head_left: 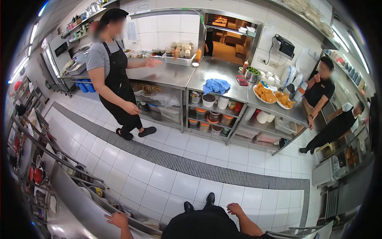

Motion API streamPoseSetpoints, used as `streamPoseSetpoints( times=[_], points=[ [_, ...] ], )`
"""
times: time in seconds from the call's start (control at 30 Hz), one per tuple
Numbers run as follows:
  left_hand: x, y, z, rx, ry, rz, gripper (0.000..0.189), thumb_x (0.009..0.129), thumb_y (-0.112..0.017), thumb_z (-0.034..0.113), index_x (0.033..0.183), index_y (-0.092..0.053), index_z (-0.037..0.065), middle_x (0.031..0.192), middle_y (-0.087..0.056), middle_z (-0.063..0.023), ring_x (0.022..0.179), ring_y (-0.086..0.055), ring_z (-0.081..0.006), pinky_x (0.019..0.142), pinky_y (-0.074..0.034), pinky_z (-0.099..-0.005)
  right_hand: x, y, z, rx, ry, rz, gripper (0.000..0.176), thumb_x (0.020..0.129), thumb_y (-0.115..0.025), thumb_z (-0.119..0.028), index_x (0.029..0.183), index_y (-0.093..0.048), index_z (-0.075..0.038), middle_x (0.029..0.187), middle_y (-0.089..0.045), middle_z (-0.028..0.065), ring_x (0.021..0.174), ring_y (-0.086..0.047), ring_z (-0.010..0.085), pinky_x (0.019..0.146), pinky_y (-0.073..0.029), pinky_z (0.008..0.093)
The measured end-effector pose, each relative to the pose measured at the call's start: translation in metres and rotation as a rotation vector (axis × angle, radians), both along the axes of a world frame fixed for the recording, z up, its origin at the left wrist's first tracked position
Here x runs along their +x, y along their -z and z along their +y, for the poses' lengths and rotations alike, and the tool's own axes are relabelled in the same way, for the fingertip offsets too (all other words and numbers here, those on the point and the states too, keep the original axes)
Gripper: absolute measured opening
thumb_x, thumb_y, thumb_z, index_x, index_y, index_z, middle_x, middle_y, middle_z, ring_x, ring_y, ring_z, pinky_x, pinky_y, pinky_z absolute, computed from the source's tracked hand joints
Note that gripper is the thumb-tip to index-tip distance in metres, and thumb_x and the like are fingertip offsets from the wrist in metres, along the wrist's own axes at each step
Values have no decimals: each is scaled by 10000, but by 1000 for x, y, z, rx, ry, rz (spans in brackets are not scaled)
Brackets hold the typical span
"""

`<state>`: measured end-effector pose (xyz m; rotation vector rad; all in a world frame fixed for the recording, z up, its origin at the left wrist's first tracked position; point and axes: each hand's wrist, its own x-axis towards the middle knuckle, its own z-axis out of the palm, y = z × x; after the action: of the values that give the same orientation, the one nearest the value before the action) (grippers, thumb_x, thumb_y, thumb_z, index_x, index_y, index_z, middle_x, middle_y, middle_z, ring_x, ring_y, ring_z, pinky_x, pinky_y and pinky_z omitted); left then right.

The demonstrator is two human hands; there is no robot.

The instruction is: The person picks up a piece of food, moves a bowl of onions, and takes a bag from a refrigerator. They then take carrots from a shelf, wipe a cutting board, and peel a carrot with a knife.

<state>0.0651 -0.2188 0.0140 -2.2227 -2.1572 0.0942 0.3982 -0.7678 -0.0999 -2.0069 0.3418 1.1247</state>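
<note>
My left hand (117,219) is at the lower left, its fingers spread over the edge of a steel counter (67,221) and nothing in them. To the right of my body hangs my right hand (234,209), empty over the tiled floor, with loosely bent fingers apart. Beneath the counter edge near my left hand is a shelf holding assorted items, including a yellow container (96,191). My black shoes (210,198) point toward the floor drain grating (171,158).
Across the aisle, a steel worktable (215,73) bears a blue cloth (216,86), a basket of bottles (179,60) and plates of fried food (264,93). One person (113,67) stands at the left; two others (324,85) (336,126) are at the right.
</note>
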Motion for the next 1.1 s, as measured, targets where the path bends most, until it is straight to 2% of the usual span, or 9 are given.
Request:
streamPoseSetpoints(
  times=[0.47,0.53,0.67,0.73,1.1],
  points=[
    [-5,12,2,28,43,49,323,841,-569,262,955,-738,12,1116,-673,-145,1415,-196,-471,1092,-196,-672,-1,-2,1,9,17,-10,316,895,-650,-279,1122,-647,-59,900,-703,87,691,-684,168,518,-497,274],
    [-5,13,2,66,61,60,307,839,-579,256,948,-739,18,1058,-679,-150,1413,-206,-469,1082,-218,-673,-3,-2,1,14,40,-5,311,896,-649,-278,1117,-649,-59,897,-702,86,692,-685,170,516,-500,276],
    [-2,8,1,44,57,39,311,840,-585,256,963,-737,14,1068,-680,-153,1417,-199,-468,1083,-217,-673,-2,1,0,9,23,-9,312,895,-649,-281,1113,-650,-58,896,-702,83,701,-685,170,523,-499,276],
    [-1,5,0,-17,25,51,340,848,-570,269,988,-731,5,1138,-664,-152,1430,-155,-462,1103,-185,-663,-4,0,0,13,34,-6,315,895,-647,-285,1112,-649,-56,899,-701,81,708,-684,169,529,-498,276],
    [1,0,-1,-7,26,58,319,851,-582,249,984,-730,0,1128,-667,-157,1428,-171,-455,1097,-200,-666,-4,1,0,14,39,-17,311,896,-647,-287,1103,-653,-54,891,-696,77,693,-675,164,522,-491,275]
  ],
)
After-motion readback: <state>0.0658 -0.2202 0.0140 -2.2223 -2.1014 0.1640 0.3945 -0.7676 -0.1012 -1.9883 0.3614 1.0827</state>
